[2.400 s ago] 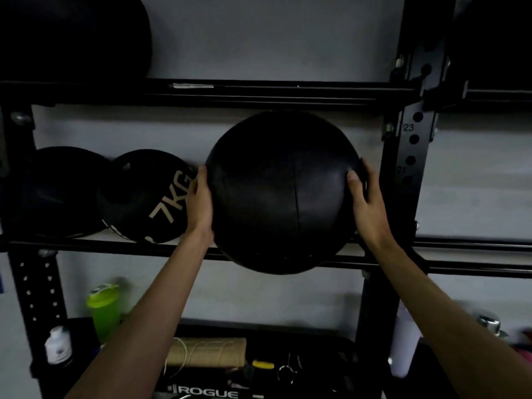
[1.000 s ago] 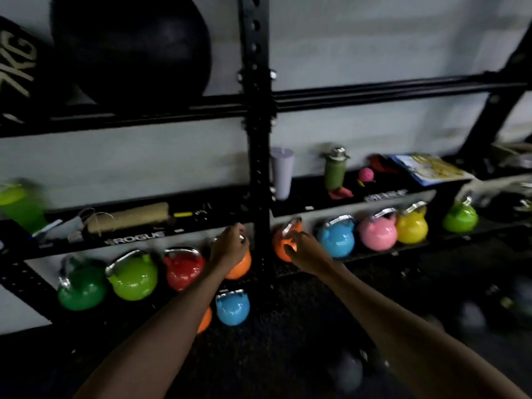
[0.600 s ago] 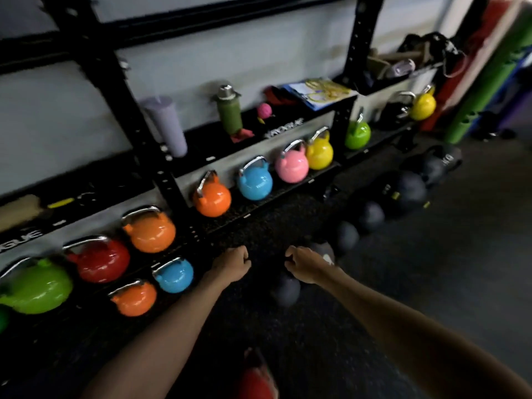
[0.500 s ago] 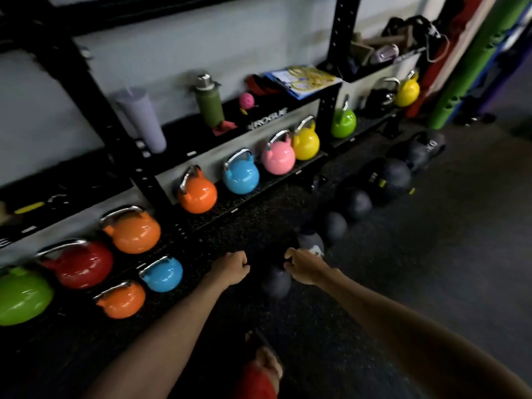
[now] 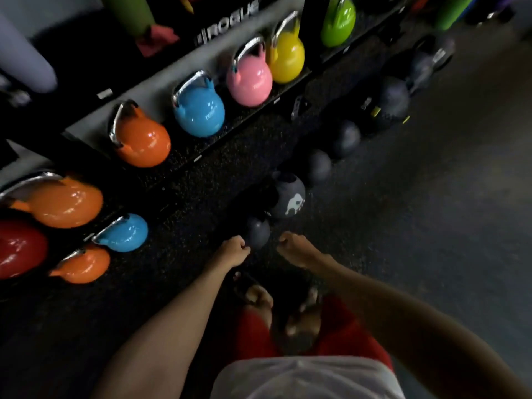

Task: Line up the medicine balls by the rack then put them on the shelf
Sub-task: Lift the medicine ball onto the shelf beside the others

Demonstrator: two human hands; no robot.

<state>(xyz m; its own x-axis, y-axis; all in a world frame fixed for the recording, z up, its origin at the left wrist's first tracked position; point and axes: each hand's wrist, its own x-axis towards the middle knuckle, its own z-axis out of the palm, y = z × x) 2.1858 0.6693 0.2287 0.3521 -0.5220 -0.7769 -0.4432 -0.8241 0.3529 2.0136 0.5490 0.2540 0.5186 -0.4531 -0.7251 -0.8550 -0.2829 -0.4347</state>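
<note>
Medicine ball (image 5: 258,233), the smallest in view, lies low in mid-frame, just above the gap between the two hands and about equally near each. Left hand (image 5: 233,251) and right hand (image 5: 293,249) have their fingers curled in and hold nothing. The ball is round, dark grey and matte, with no long axis. Beyond it, larger balls (image 5: 289,197) run in a row toward the upper right along the floor (image 5: 431,226).

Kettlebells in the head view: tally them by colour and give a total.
Orange kettlebells: 3
Blue kettlebells: 2
Pink kettlebell: 1
Yellow kettlebell: 1
Green kettlebell: 1
Red kettlebell: 1
Total: 9
</note>
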